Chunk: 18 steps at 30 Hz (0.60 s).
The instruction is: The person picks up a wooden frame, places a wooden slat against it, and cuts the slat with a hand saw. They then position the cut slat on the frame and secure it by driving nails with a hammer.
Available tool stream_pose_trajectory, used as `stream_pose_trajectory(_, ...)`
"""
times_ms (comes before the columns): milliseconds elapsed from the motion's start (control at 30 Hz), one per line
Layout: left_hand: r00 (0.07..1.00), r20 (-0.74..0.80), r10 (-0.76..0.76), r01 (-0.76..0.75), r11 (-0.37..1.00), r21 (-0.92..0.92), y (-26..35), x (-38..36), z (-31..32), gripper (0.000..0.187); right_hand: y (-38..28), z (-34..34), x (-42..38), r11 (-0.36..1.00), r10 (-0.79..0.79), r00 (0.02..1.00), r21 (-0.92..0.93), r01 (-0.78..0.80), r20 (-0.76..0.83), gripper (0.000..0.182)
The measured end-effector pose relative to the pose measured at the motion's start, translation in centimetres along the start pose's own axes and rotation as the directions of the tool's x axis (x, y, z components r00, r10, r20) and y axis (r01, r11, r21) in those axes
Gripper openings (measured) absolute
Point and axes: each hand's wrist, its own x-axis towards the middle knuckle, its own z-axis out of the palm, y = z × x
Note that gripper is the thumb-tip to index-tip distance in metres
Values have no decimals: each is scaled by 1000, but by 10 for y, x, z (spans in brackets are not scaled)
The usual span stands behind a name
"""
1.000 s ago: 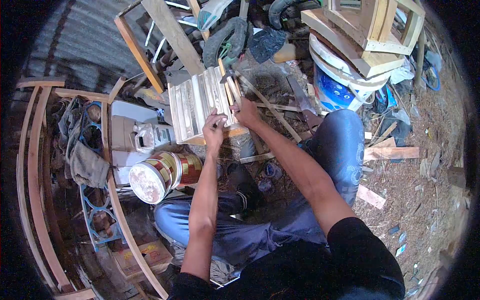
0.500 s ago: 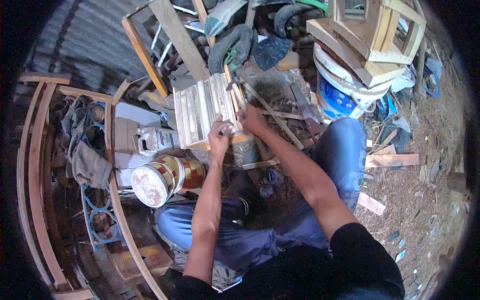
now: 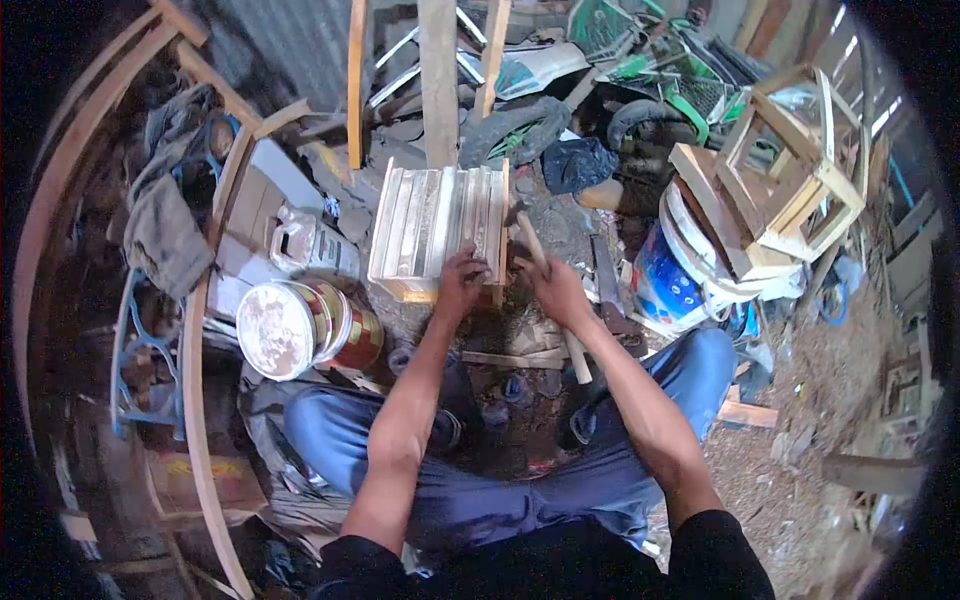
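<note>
Facing a corrugated wall (image 3: 290, 50) above littered ground (image 3: 800, 430), the right grip (image 3: 558, 292) clamps a hammer (image 3: 532, 242); the left grip (image 3: 461, 287) is unclear.

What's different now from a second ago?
Your right hand has drawn rightward, away from the slatted wooden piece, with the hammer. The view has turned too. Nothing visibly released; your left hand stays by the piece's near edge.

Right of the slatted box (image 3: 425, 225), your right hand (image 3: 560, 294) hides part of the hammer (image 3: 532, 240). By the box's near right edge, your left hand (image 3: 460, 287) blurs; can't tell if it pinches anything. Plank (image 3: 439, 80) beyond the box: top cut off.
</note>
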Motion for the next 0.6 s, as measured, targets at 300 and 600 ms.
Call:
stream_pose_trajectory(300,984,139,108,-151,926,347,-11,12,-8,21,49,74,15,999,-22,976,-46,12,-215,27)
stream_pose_trajectory(600,993,31,-113,106,976,189,8,15,-8,17,58,107,35,994,113,963,25,-110,-245,34)
